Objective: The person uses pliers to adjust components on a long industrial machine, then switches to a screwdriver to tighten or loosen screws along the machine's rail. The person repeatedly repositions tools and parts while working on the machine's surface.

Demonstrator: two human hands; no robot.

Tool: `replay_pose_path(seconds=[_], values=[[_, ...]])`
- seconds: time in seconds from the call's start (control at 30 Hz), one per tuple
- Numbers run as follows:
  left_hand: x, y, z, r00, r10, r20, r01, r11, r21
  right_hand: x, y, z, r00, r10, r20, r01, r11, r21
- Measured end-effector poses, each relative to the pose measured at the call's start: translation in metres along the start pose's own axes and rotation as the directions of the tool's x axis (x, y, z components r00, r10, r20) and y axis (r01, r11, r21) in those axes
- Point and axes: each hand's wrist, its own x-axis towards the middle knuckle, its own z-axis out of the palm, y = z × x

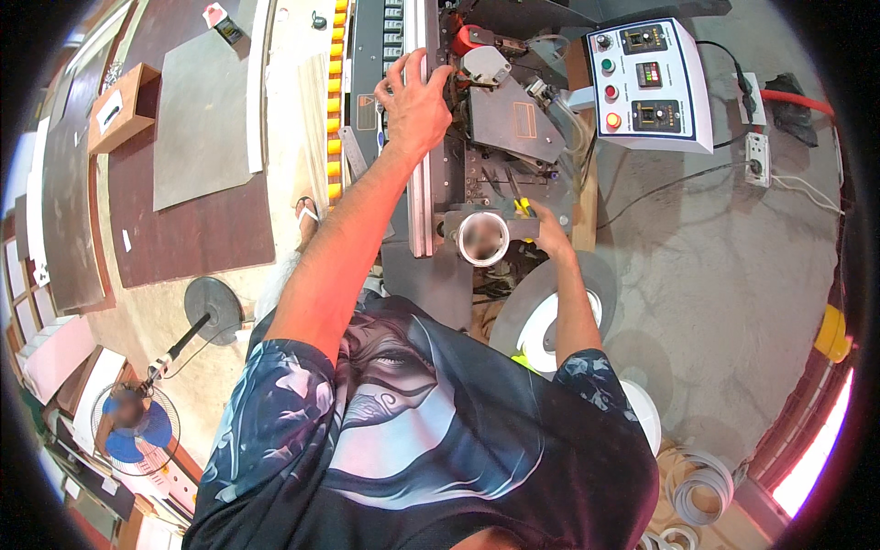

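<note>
My left hand (417,110) grips the long silver metal rail (422,211) of the edge-banding machine, fingers curled over its top. Beside it are a red roller (466,37) and a dark angled plate (513,124). Lower on the right, my right hand (548,231) is closed on yellow-and-black pliers (524,205), whose jaws point up into the machine. A round white ring-shaped fitting (482,262) sits just left of that hand. Yellow rollers (334,170) line the machine's left side.
A control panel (653,128) stands at upper right, with cables and a power strip (758,156). Left are boards (197,128), a wooden box (137,124), a pedestal fan (137,426) and a sandalled foot (307,215). Edge-band coils (692,486) lie lower right.
</note>
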Motion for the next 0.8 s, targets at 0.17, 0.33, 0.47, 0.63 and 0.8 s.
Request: replay_pose_path(seconds=[0.17, 0.33, 0.47, 0.63, 0.8], values=[[-0.001, -0.005, -0.006, 1.0, -0.029, 0.004, 0.029, 0.999, 0.029, -0.001, -0.027, -0.004, 0.982, 0.167, 0.086, -0.17, 0.985, 0.024], [-0.001, -0.005, -0.005, 1.0, -0.013, -0.015, 0.013, 1.0, 0.019, 0.023, -0.031, -0.001, 0.996, 0.013, 0.085, -0.023, 0.992, 0.122], [0.0, 0.0, -0.003, 1.0, -0.011, -0.001, 0.011, 1.0, 0.015, 0.037, -0.036, -0.01, 0.981, 0.072, 0.181, -0.072, 0.997, -0.003], [-0.002, -0.006, -0.004, 1.0, -0.015, 0.011, 0.014, 0.999, 0.036, 0.044, -0.021, 0.005, 0.99, 0.028, 0.14, -0.043, 0.994, 0.102], [0.0, -0.002, -0.005, 1.0, -0.027, 0.015, 0.027, 0.999, 0.029, 0.026, -0.025, 0.003, 0.98, 0.064, 0.189, -0.11, 0.963, 0.244]])
